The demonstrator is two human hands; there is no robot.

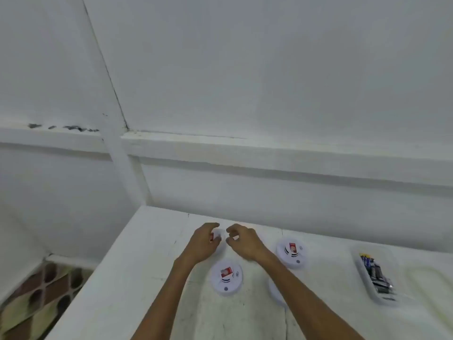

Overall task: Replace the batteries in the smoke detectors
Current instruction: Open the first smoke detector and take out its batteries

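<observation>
Several white round smoke detectors lie on the white counter [152, 266]. My left hand [202, 244] grips the farthest smoke detector [219, 234], covering most of it; a bit of its red label shows by my thumb. My right hand [244, 241] is just to its right, fingers curled with the tips at the detector's edge; I cannot tell whether they hold it. A second detector [226, 278] with a red label lies nearer to me, and a third detector [291, 252] sits to the right. A fourth detector [274, 292] is mostly hidden under my right forearm.
A clear tray [360, 271] holding several batteries sits at the right of the counter. Beside it is an empty clear tray [429, 283]. A white wall with a ledge runs behind the counter. The counter's left edge drops to a patterned floor [36, 303].
</observation>
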